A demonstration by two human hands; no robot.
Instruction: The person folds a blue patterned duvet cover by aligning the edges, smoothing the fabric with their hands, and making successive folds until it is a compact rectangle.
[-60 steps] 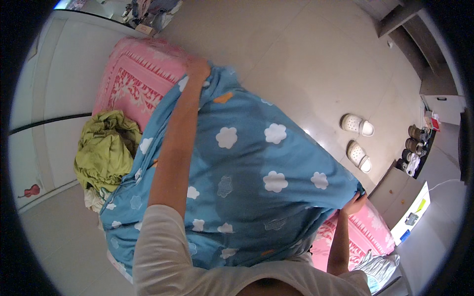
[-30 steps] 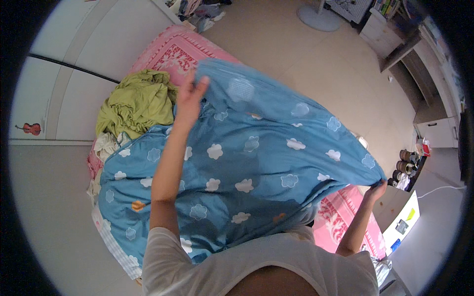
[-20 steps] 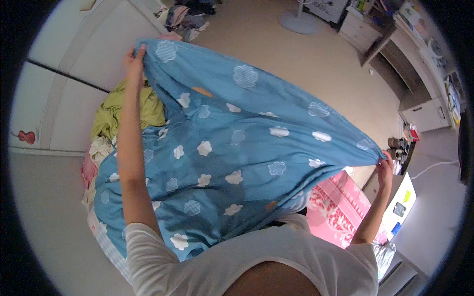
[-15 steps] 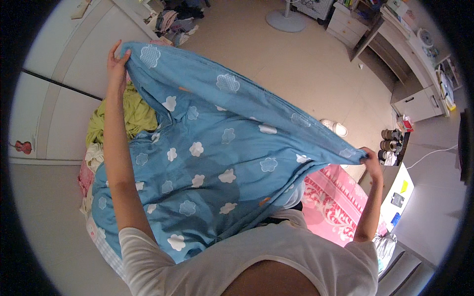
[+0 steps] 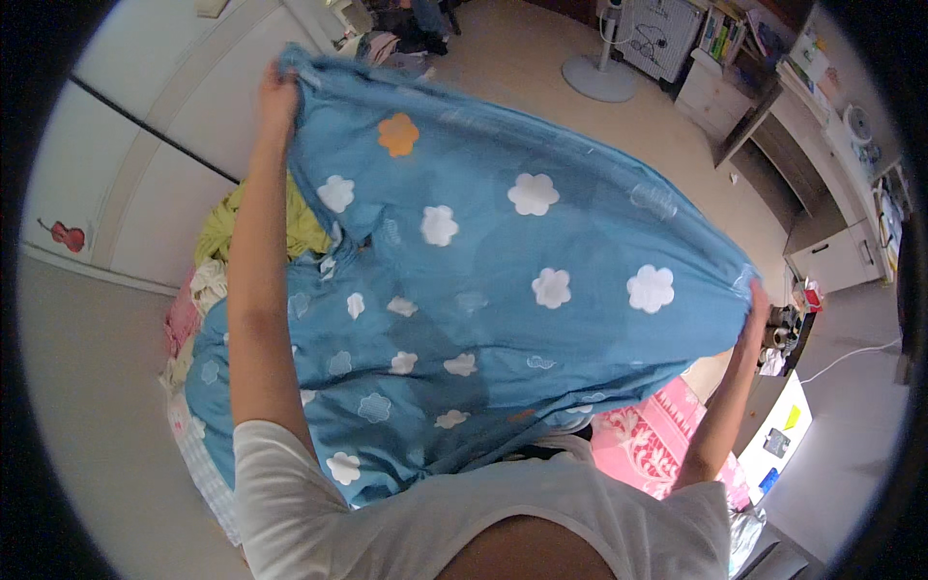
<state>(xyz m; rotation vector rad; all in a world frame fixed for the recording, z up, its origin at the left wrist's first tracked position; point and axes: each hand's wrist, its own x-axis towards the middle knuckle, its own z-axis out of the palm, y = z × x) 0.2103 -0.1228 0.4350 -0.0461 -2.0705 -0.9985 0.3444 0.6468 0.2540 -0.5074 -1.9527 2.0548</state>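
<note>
A blue quilt [image 5: 483,251] with white, outlined and orange cloud shapes is stretched out between my hands. At its far left corner my left hand [image 5: 278,92] is closed on the edge, slightly blurred. My right hand [image 5: 757,307] grips the edge at the right corner. The far edge is raised and runs slantwise from upper left to right. The near part lies in folds over the bed close to my body. Under its right side a pink patterned sheet [image 5: 643,440] shows.
Yellow-green cloth [image 5: 309,227] lies bunched left of the quilt, against the white wardrobe [image 5: 174,145]. Beyond are piled clothes [image 5: 391,53], a fan base [image 5: 597,79] and a suitcase [image 5: 662,37]. A desk [image 5: 831,203] stands at the right, with cup-like items [image 5: 778,333] below it.
Both hands have risen and moved right and the quilt's far edge has lifted, showing more of its surface with larger clouds and an orange one. The whole view has shifted slightly.
</note>
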